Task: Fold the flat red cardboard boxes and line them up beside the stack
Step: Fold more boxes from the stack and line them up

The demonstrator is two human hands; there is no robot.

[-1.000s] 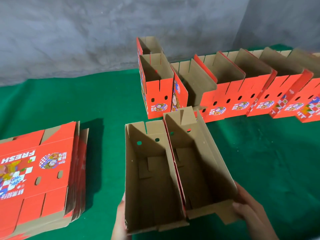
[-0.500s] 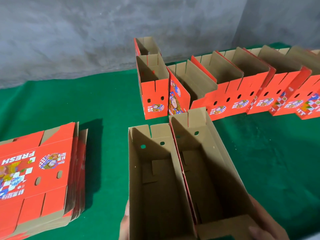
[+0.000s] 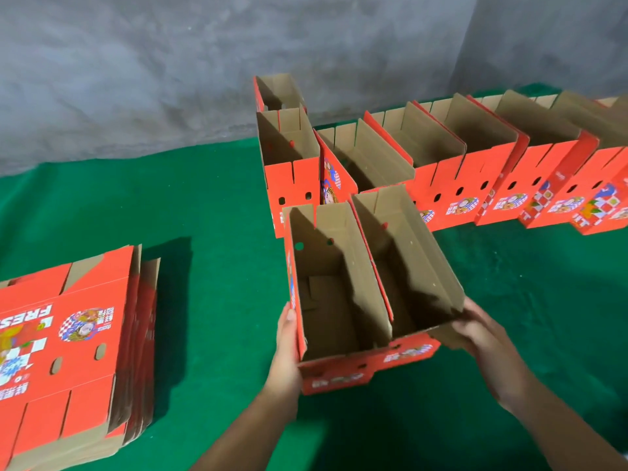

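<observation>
Nearest to you, your left hand point(image 3: 287, 351) lay flat against the left outer wall of the left folded box point(image 3: 334, 300), with the fingers straight and pressing on the red side. Your right hand point(image 3: 475, 329) was at the near right corner of the right folded box point(image 3: 407, 263), and its fingers were curled around the brown edge there (the fingertips went under the cardboard, so I cannot tell how deep they reached). The two boxes stood side by side and touched along their long walls, both open at the top, on the green cloth point(image 3: 210, 232). At your left, well apart from the pair, the stack of flat boxes point(image 3: 74, 341) lay on the cloth, with the printed red face up. Behind the pair, close to its far ends, two more folded boxes point(image 3: 289, 158) stood one behind the other. From them a row of folded boxes point(image 3: 475, 164) ran to the right, each touching the next one, and the last ones were cut by the frame edge. Farthest was the grey wall point(image 3: 170, 62).
</observation>
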